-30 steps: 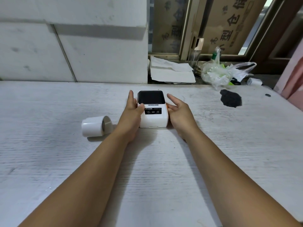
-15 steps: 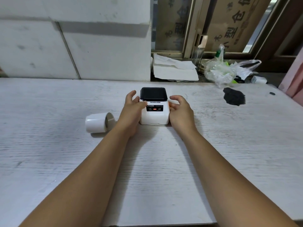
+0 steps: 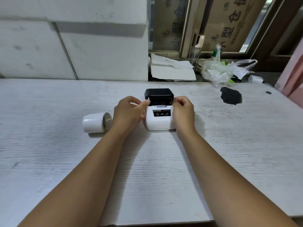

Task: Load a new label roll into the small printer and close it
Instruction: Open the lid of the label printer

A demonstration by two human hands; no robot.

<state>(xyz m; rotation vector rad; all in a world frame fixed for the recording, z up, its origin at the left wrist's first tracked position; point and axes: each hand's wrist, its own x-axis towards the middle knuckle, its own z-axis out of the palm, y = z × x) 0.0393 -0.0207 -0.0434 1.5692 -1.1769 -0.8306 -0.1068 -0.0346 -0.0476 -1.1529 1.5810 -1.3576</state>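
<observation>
A small white printer [image 3: 159, 122] with a black lid [image 3: 158, 93] sits in the middle of the white table [image 3: 49, 161]. The lid is lifted at its front edge, showing a dark gap beneath. My left hand [image 3: 127, 113] is against the printer's left side, its thumb at the lid's left front corner. My right hand [image 3: 183, 112] presses the right side, fingertips at the lid's right front corner. A white label roll [image 3: 96, 122] lies on its side on the table, just left of my left hand.
A black patch [image 3: 230, 95] marks the table at the back right. Behind the table lie folded white papers [image 3: 170, 68], a crumpled clear plastic bag [image 3: 219, 71] and a small white roll [image 3: 255, 79]. White wall blocks [image 3: 73, 46] stand at the back left.
Both hands slid up from the printer's sides to the lid's front corners, and the black lid has tilted up from flat, opening a gap.
</observation>
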